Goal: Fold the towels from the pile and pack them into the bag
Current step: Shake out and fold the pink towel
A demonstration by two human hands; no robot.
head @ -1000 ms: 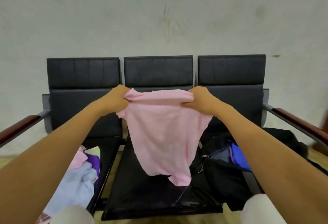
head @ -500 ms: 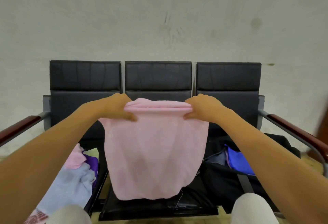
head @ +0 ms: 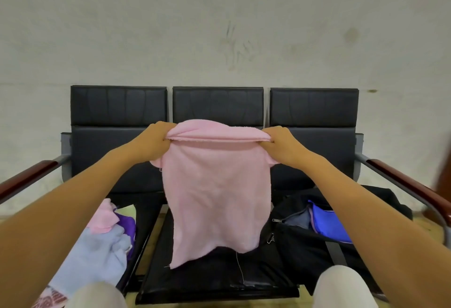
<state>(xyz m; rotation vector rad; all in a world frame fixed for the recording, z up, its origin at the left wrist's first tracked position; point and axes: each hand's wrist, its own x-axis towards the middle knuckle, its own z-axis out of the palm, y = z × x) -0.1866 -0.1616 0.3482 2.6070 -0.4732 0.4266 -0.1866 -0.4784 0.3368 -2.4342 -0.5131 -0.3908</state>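
Both hands held a pink towel (head: pixel 216 185) up over the middle seat (head: pixel 214 281) of a three-seat black bench: left hand (head: pixel 152 141) and right hand (head: pixel 280 146) each had fingers clamped on a top corner. Its lower edge hung free above the seat. The towel pile (head: pixel 97 246) lay on the left seat, the open black bag (head: pixel 305 242) on the right. No writing was readable.

We held both arms stretched forward, level with each other. Our left hand (head: pixel 152 143) and right hand (head: pixel 280 144) were well apart, each with fingers curled, pinching a top corner of the pink towel (head: pixel 216 185).
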